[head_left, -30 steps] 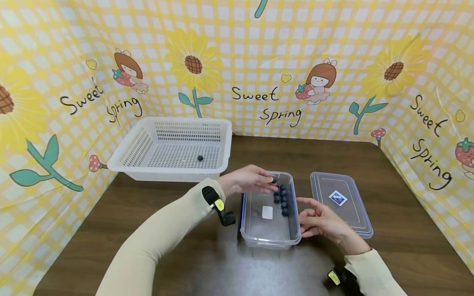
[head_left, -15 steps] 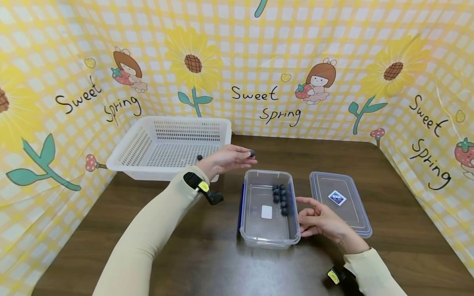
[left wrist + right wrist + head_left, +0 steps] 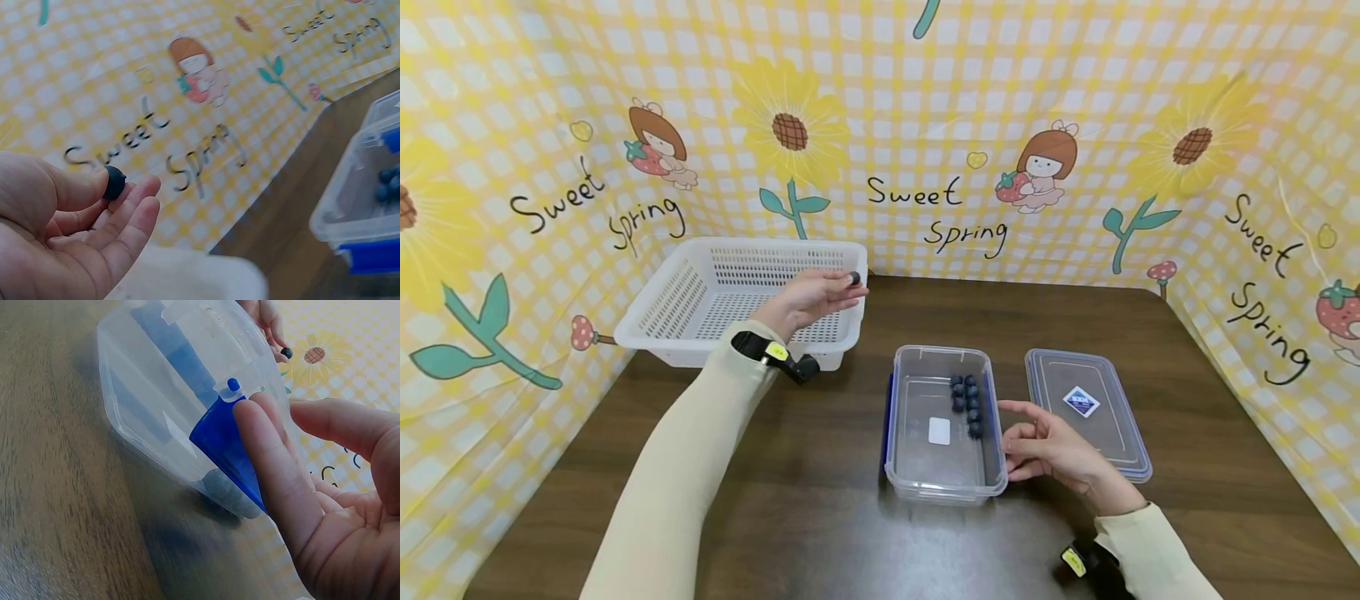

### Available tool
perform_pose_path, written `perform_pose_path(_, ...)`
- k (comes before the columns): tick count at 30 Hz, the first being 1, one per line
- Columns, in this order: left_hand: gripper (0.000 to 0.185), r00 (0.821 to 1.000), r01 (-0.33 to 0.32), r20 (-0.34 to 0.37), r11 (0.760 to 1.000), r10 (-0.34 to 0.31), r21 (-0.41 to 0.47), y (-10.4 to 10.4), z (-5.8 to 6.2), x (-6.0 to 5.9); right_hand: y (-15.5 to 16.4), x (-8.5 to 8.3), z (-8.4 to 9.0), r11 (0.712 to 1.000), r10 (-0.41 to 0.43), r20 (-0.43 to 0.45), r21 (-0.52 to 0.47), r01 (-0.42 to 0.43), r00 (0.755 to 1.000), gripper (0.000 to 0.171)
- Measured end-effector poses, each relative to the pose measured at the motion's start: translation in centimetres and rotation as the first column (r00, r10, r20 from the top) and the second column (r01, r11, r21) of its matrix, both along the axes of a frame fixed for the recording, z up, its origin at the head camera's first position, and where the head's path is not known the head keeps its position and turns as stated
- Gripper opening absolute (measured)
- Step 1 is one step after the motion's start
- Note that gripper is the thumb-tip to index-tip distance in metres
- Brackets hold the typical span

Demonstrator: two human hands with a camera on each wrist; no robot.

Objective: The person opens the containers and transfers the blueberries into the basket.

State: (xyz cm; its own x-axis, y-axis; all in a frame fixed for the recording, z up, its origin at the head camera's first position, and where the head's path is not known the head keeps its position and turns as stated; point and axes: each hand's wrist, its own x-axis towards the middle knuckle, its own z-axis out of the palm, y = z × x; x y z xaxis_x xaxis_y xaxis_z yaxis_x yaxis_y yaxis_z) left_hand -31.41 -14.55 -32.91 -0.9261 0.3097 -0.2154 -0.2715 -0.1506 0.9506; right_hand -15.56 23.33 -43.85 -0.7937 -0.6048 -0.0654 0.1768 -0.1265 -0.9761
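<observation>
My left hand pinches a dark blueberry between thumb and fingertips, held over the right rim of the white slotted basket. The left wrist view shows the same blueberry at my fingertips. A clear plastic container with blue clasps sits mid-table with several blueberries along its right side. My right hand rests with straight fingers against the container's right wall, touching the blue clasp in the right wrist view.
The container's clear lid lies flat to the right of the container. The basket stands at the back left of the dark wooden table. A yellow checked cloth backdrop walls in three sides.
My left hand lifted a blueberry out of the clear container and carried it left and back to the basket's rim. The right hand stayed against the container.
</observation>
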Motion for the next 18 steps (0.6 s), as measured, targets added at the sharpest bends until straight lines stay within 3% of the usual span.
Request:
perform_pose_path(10,0.049,0.988,-0.143,0.058,0.988,0.140,0.050,-4.1,0.3,-1.6,0.0,0.0,-0.1,1.000,-0.004,0.004,0.008,0.004,1.000,0.071)
perform_pose_path(18,0.050,0.960,-0.268,0.107,0.958,0.257,0.101,-6.2,0.5,-2.0,0.1,0.0,-0.1,1.000,-0.007,0.012,0.010,0.007,1.000,0.073)
